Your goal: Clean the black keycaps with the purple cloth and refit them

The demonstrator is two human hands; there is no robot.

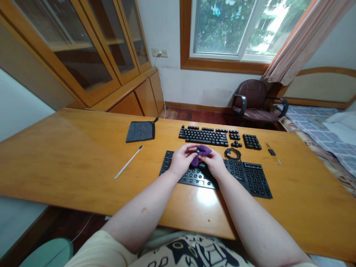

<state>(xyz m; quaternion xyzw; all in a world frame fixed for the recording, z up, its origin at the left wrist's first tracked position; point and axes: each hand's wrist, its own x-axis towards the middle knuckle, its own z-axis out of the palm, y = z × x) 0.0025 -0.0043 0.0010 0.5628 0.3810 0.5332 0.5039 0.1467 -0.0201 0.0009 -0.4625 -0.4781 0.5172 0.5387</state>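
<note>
Over the keyboard base, my two hands are close together. The fingers of my left hand [180, 160] are closed around a small black keycap [197, 151]. My right hand [215, 162] pinches a purple cloth [204, 150], which is folded against the keycap. Below them lies the black keyboard base [253, 180], its key posts bare of caps; my hands and forearms cover part of it. Just beyond, loose black keycaps [207, 137] are laid out in keyboard order, with the number pad block [251, 141] to the right.
A coiled black cable [233, 154] rests at the base's far edge. To the left are a grey zip pouch [140, 131] and a thin brush [129, 162]. A small wire-ended puller [272, 152] lies at right on the wooden desk [83, 155]. A chair [253, 100] stands beyond.
</note>
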